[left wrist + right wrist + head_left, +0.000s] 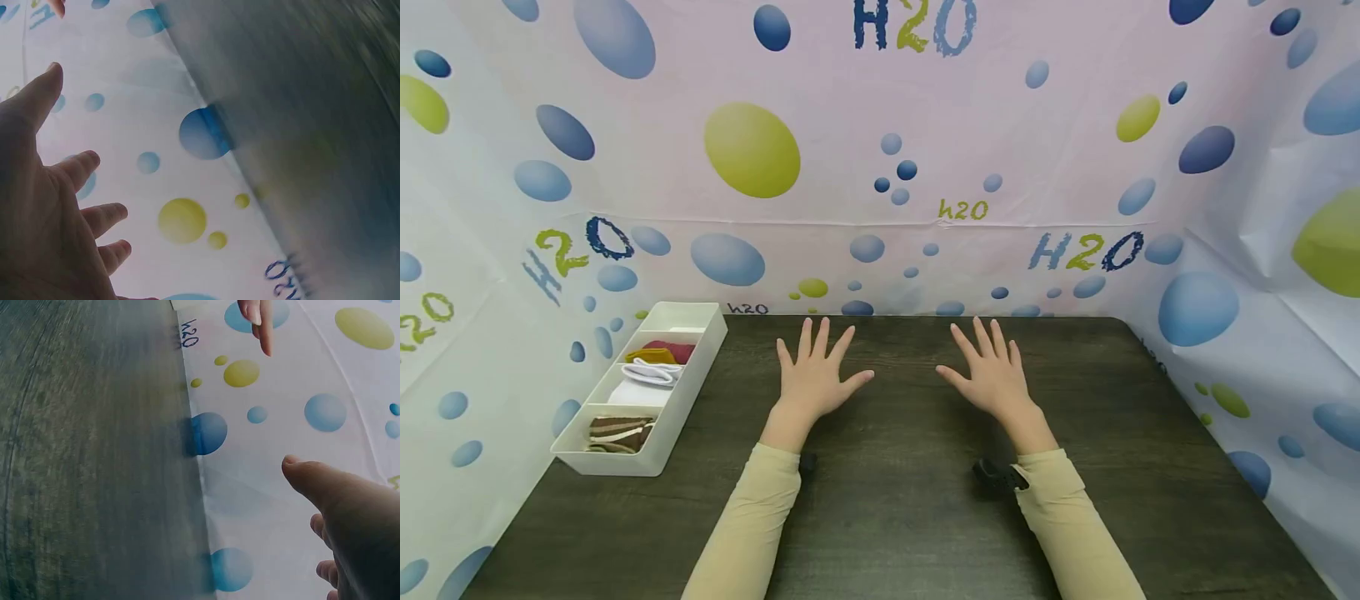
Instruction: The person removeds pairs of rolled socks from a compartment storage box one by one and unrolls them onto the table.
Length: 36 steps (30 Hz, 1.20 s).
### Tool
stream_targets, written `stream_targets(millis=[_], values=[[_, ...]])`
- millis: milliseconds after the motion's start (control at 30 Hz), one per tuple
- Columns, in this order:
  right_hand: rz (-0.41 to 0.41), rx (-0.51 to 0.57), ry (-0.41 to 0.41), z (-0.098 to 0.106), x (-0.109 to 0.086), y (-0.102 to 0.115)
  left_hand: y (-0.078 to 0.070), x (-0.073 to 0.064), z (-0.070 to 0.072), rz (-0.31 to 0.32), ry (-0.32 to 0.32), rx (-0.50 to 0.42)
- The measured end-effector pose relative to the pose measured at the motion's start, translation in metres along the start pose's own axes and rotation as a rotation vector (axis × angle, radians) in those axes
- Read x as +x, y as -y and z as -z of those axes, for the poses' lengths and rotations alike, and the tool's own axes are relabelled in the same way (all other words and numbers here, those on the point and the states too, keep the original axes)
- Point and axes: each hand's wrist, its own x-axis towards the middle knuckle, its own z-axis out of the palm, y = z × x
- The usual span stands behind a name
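My left hand (811,379) is held over the table with its fingers spread and holds nothing. Level with it, my right hand (992,379) has its fingers spread too, and nothing is in it. In the left wrist view the left palm (37,200) faces inward, and the right thumb (325,481) stretches out in the right wrist view. Nearest to the left hand is a white divided box (688,404) on the table's left side. Its compartments hold folded cloths: a mustard one (651,356), a dark red one (672,350), a white one (653,372) and brown striped fabric (619,432).
Beneath both hands is a dark wooden table (895,500). A white sheet (850,100) printed with blue and green dots and H2O lettering hangs behind it and along both sides. Each wrist carries a black strap (998,475) beside a light yellow sleeve.
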Motion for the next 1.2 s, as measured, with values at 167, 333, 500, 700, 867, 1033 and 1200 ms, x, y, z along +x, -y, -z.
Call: stream_targets(millis=[167, 333, 500, 700, 867, 1033, 1200], values=[[0.058, -0.018, -0.020, 0.006, 0.000, 0.008, 0.009, -0.015, 0.008, -0.042, -0.039, 0.055], [0.135, -0.053, -0.071, 0.009, -0.001, 0.017, 0.016, -0.035, 0.018, -0.099, -0.075, 0.113], [0.239, -0.090, -0.151, 0.009, -0.002, 0.026, 0.025, -0.056, 0.028, -0.163, -0.138, 0.179], [0.372, -0.110, -0.189, 0.009, -0.003, 0.039, 0.037, -0.079, 0.037, -0.245, -0.232, 0.245], [0.471, -0.116, -0.196, 0.006, -0.005, 0.051, 0.050, -0.099, 0.039, -0.284, -0.290, 0.269], [0.559, -0.096, -0.211, 0.003, -0.005, 0.066, 0.065, -0.116, 0.044, -0.301, -0.339, 0.250], [0.629, -0.076, -0.212, -0.003, -0.004, 0.084, 0.085, -0.130, 0.052, -0.342, -0.486, 0.214]])
